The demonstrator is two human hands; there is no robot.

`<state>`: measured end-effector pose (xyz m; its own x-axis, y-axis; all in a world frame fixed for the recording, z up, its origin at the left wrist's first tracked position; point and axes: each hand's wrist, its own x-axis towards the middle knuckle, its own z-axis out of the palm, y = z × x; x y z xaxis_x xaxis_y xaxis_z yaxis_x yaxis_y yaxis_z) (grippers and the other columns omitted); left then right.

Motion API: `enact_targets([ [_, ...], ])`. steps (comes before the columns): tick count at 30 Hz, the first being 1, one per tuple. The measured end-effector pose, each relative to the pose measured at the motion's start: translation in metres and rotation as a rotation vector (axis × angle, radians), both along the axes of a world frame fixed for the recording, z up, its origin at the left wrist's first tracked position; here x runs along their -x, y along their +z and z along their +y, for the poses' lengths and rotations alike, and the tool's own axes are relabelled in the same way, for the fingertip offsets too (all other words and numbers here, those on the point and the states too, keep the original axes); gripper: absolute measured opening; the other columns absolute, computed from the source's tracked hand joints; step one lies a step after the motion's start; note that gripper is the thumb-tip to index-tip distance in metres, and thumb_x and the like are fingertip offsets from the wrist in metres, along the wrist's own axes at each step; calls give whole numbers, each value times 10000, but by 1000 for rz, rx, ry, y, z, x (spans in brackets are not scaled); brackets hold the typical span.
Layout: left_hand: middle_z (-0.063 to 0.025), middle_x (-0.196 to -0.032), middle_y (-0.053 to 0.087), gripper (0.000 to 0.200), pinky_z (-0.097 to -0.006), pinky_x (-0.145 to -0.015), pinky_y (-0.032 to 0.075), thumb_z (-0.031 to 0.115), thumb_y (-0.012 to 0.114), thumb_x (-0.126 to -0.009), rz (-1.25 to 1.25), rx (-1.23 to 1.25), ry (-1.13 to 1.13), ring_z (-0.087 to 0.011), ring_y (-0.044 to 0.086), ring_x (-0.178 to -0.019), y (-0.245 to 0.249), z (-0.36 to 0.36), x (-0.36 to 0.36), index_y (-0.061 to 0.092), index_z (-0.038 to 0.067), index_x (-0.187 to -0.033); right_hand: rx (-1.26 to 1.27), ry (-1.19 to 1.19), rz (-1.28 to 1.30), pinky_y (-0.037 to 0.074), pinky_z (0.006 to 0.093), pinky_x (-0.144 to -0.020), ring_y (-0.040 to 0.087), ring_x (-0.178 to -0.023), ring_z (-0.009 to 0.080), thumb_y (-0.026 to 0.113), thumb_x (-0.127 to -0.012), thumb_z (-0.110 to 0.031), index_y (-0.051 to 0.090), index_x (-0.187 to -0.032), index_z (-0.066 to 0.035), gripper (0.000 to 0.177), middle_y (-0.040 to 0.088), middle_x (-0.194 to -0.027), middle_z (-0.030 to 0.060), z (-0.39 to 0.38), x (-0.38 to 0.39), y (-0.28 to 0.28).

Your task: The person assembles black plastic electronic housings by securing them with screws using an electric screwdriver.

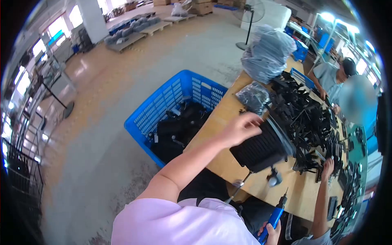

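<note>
My left hand (243,130) reaches over the table, fingers curled into a pinch at the upper left edge of a black ribbed housing (259,149). Whatever is between the fingertips is too small or hidden to make out. The housing is tilted near the table's front edge, with a thin metal rod (244,179) running down below it. A small dark piece with a round, shiny end (274,178) shows blurred under the housing. Low in the view, my right hand (270,233) grips a blue electric screwdriver (275,214), its bit pointing up.
A blue crate (141,118) of black parts stands left of the wooden table (218,128). Black brackets (300,118) lie heaped on the table beside plastic-wrapped bundles (267,53). A co-worker's hand (328,168) reaches in at right; another person (328,77) works across.
</note>
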<state>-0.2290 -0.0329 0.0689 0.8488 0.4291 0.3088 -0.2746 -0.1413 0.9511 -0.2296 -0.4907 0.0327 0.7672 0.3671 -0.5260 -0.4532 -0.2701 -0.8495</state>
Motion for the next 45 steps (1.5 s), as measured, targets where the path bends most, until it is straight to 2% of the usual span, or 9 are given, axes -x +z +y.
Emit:
enact_targets([
  [4, -95, -1109, 664, 362, -342, -954, 481, 189, 649, -938, -190, 657, 456, -170, 614, -1044, -29, 82, 79, 630, -2, -1245, -9, -91, -47, 449, 242, -590, 554, -689, 94, 720, -913, -172, 505, -1429, -62, 570, 616, -886, 17, 18, 6, 14],
  [12, -160, -1114, 702, 350, -394, -881, 543, 186, 576, -976, -211, 769, 1302, -263, 676, -1018, -305, 271, 209, 631, -74, -1205, -28, -161, -62, 465, 251, -606, 563, -686, 123, 694, -926, -174, 498, -1417, -69, 538, 614, -876, 20, 65, 18, 37],
  [15, -212, -1235, 668, 396, -430, -916, 544, 134, 604, -934, 338, 1047, 1764, -334, 666, -1087, -329, 250, 222, 596, -50, -1285, 10, -137, -2, 476, 265, -631, 568, -710, 128, 687, -931, -161, 515, -1395, -67, 503, 611, -884, 19, 55, 12, 26],
  [24, -234, -1297, 638, 434, -444, -987, 517, 160, 610, -931, 877, 1145, 1552, -361, 625, -1178, -352, 192, 220, 597, -54, -1309, 68, -114, 66, 466, 297, -838, 548, -939, 135, 780, -881, -263, 512, -1417, -25, 645, 596, -1081, 30, 44, 19, 25],
  [27, -241, -1317, 629, 447, -448, -1010, 507, 169, 612, -930, 963, 1054, 1470, -370, 612, -1208, -351, 207, 220, 597, -56, -1317, -80, -188, 45, 536, 352, -511, 626, -624, 200, 761, -830, -179, 444, -1319, -41, 599, 598, -846, 91, 52, 12, 8],
  [31, -251, -1345, 615, 465, -454, -1042, 495, 180, 614, -929, 1041, 865, 1420, -382, 594, -1249, -318, 221, 207, 598, -58, -1327, -80, -108, 63, 563, 375, -559, 657, -683, 220, 772, -840, -134, 436, -1245, -7, 541, 618, -886, 111, 31, -9, -8],
  [37, -236, -1359, 605, 460, -448, -1086, 454, 151, 573, -949, 539, 205, 1616, -383, 577, -1271, -252, 244, 146, 567, -46, -1364, -220, -121, 187, 571, 375, -629, 650, -732, 218, 769, -861, -183, 458, -1254, -7, 531, 623, -907, 119, 33, -42, -2],
  [40, -181, -1317, 619, 395, -409, -1073, 449, 102, 550, -969, -2, 90, 1273, -326, 615, -1182, -184, 218, 67, 565, -46, -1334, -163, -55, 175, 569, 359, -655, 648, -767, 205, 767, -874, -223, 478, -1264, -7, 532, 625, -920, 115, 32, -70, -9],
  [45, -90, -1148, 665, 253, -329, -971, 494, 43, 564, -996, -93, 19, 528, -178, 634, -1039, -54, 101, -63, 634, 13, -1237, 54, 259, 31, 565, 331, -650, 653, -768, 175, 789, -865, -221, 466, -1335, 12, 616, 633, -937, 102, 24, -126, -28],
])
